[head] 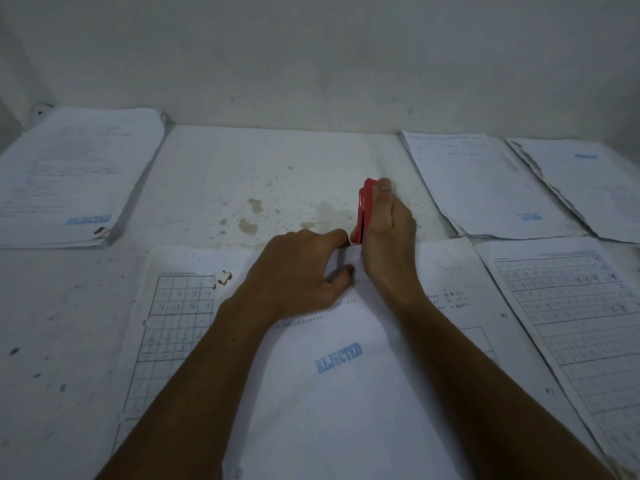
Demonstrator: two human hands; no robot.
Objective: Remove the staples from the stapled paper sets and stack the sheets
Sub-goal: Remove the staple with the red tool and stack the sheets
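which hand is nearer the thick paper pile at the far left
Left. The left hand pinches the paper set's corner mid-table, on the far-left pile's side; the right hand, gripping the red staple remover, is farther right.

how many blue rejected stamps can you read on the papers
2: one on the paper set under the hands, near centre; one on the stack at far left. Two blurred blue marks on the right stacks can't be read; more may be hidden.

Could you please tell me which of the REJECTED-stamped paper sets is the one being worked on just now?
The near, middle set: both hands hold its top corner, with the red staple remover there. The far-left stack lies untouched.
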